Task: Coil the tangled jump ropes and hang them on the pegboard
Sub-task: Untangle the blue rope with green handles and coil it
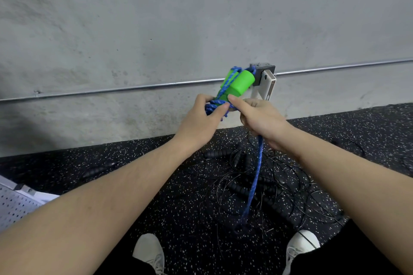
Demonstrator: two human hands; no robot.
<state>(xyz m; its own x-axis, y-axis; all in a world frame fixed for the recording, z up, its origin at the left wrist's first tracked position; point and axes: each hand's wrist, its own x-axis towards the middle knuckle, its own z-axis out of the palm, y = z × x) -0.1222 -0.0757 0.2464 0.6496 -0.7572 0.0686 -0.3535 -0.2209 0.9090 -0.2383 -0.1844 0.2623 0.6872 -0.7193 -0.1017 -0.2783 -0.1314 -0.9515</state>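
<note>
Up at twelve o'clock stands a big grey concrete wall (156,18), with a thin metal pipe (134,88) running across it. Below it, filling the bottom half, lies the black floor mat (368,129) with tiny white dots. Down at eight o'clock peeks the corner of a white pegboard (13,205) full of little holes.

Near five o'clock, a messy pile of thin black jump ropes (263,185) with bumpy black handles sits on the mat, just past two white shoes (149,252).

Right in the middle, two bare arms reach forward. The left hand (196,120) grasps a bundle of blue rope (253,185) loops, fingers curled round it. The right hand (261,118) is just beside it, thumb pressing on the bundle, fingers wrapped round a strand of the same rope. That strand hangs down from the right hand toward six o'clock and reaches the black pile.

Two bright green handles (239,83) stick up from the bundle toward one o'clock, side by side, with blue rope wound over them. Behind them, a small grey box (266,78) sits on the wall.
</note>
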